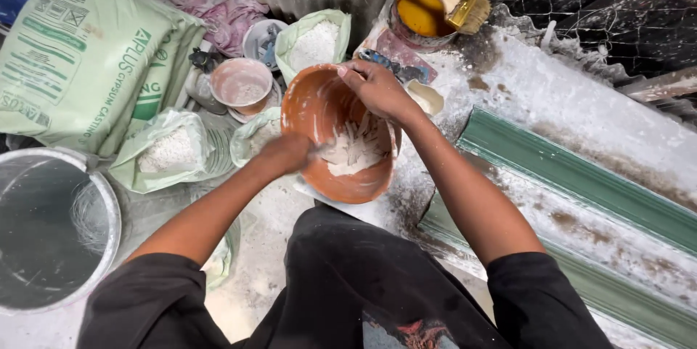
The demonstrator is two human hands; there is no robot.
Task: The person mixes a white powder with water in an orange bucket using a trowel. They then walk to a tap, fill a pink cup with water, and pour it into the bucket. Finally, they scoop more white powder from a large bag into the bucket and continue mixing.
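An orange plastic bowl (314, 106) tilts toward me, smeared inside with white plaster paste (348, 153). My left hand (289, 153) reaches into the bowl from the left rim, its fingers in the paste. My right hand (377, 89) grips the bowl's far right rim and holds it steady. Whether the left hand holds a tool is hidden by the paste.
A large green sack (80, 51) lies at left beside open bags of white powder (168, 149) (314, 43). A grey bucket (109, 207) of water sits lower left. A smaller pink bowl (242, 84), a tin of yellow liquid with a brush (425, 8) and a long green mould (581, 182) surround me.
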